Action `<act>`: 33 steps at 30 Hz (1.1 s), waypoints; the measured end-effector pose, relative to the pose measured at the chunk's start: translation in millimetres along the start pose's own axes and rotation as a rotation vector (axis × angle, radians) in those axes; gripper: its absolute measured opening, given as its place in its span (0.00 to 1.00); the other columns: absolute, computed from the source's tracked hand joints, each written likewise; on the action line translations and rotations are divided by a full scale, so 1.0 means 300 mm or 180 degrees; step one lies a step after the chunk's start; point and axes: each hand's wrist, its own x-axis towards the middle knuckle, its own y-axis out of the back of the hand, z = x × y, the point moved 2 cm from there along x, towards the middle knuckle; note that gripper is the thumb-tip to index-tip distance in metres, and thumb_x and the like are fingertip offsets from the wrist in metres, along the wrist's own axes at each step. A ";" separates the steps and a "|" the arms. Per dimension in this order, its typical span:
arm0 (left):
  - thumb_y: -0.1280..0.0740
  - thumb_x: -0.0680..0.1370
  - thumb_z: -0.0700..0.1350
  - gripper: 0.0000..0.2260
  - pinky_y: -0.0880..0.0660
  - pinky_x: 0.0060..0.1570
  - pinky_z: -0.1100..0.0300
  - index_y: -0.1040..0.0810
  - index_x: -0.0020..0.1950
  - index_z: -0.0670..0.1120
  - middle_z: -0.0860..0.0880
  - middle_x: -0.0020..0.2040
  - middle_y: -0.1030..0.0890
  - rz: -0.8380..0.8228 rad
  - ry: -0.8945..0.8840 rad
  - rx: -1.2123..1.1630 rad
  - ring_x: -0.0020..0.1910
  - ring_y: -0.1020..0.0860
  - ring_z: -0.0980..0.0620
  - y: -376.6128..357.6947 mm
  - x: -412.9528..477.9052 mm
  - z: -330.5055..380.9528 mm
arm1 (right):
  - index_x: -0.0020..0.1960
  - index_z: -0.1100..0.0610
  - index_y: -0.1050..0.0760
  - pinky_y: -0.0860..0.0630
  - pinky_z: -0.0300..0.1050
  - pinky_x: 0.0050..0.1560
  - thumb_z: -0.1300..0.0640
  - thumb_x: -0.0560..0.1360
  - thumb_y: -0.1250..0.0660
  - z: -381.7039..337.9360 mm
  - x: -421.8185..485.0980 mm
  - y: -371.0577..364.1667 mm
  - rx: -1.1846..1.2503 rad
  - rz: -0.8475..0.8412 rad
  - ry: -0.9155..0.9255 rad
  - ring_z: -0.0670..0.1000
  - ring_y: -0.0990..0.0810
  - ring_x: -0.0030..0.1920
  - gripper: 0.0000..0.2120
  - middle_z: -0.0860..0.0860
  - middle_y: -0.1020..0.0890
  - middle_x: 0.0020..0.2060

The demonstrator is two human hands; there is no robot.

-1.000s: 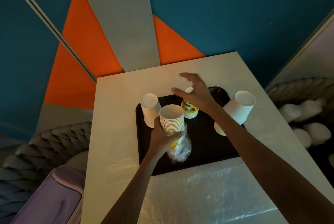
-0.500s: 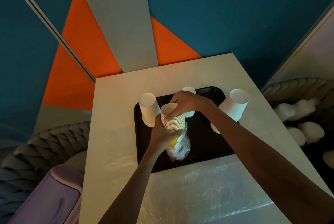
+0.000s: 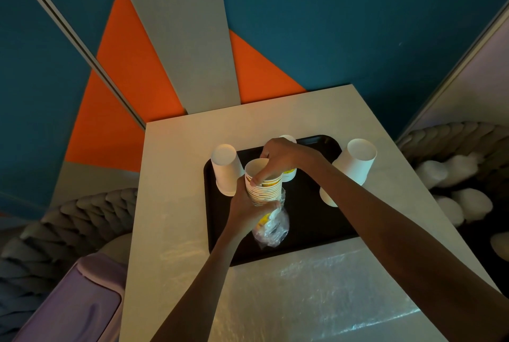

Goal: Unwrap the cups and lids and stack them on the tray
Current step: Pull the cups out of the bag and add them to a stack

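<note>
Gripping 1 cup stack [image 3: 263,188] — L hand [image 3: 248,212], R hand [image 3: 279,157].

paper cups [image 3: 264,188] matt | wrap [image 3: 271,227] clear glossy plastic | tray [image 3: 308,220] dark matt | table [image 3: 176,203] smooth

Small white paper cup with yellow print [image 3: 289,175]: mostly hidden behind right hand [image 3: 281,155]; print too small to read. Nested stack of printed paper cups [image 3: 263,191]: lower part covered by left hand [image 3: 246,213] and crumpled clear plastic wrap [image 3: 271,228]. The right forearm crosses the black plastic tray [image 3: 311,220], hiding part of its right edge. Both forearms cut off at the bottom edge.
</note>
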 end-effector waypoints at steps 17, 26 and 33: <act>0.21 0.65 0.41 0.38 0.26 0.61 0.50 0.37 0.70 0.47 0.48 0.64 0.26 0.0402 -0.0020 -0.0216 0.64 0.27 0.50 0.058 -0.023 -0.037 | 0.67 0.54 0.40 0.29 0.43 0.52 0.56 0.71 0.28 0.102 -0.148 0.009 0.1769 0.0438 -0.0158 0.51 0.27 0.56 0.30 0.51 0.28 0.55; 0.22 0.66 0.39 0.38 0.26 0.62 0.49 0.37 0.71 0.46 0.48 0.64 0.26 0.0432 -0.0123 -0.0279 0.65 0.28 0.50 0.054 -0.008 -0.018 | 0.70 0.55 0.37 0.32 0.41 0.60 0.58 0.69 0.25 0.167 -0.129 -0.062 0.1946 0.0682 -0.0026 0.49 0.27 0.62 0.34 0.51 0.25 0.63; 0.21 0.65 0.40 0.39 0.26 0.61 0.52 0.39 0.70 0.48 0.49 0.64 0.27 0.0442 -0.0016 -0.0191 0.65 0.28 0.50 0.044 -0.012 -0.051 | 0.68 0.59 0.37 0.26 0.51 0.62 0.59 0.66 0.22 0.199 -0.011 -0.027 0.2243 0.2437 -0.0175 0.53 0.24 0.61 0.36 0.54 0.24 0.61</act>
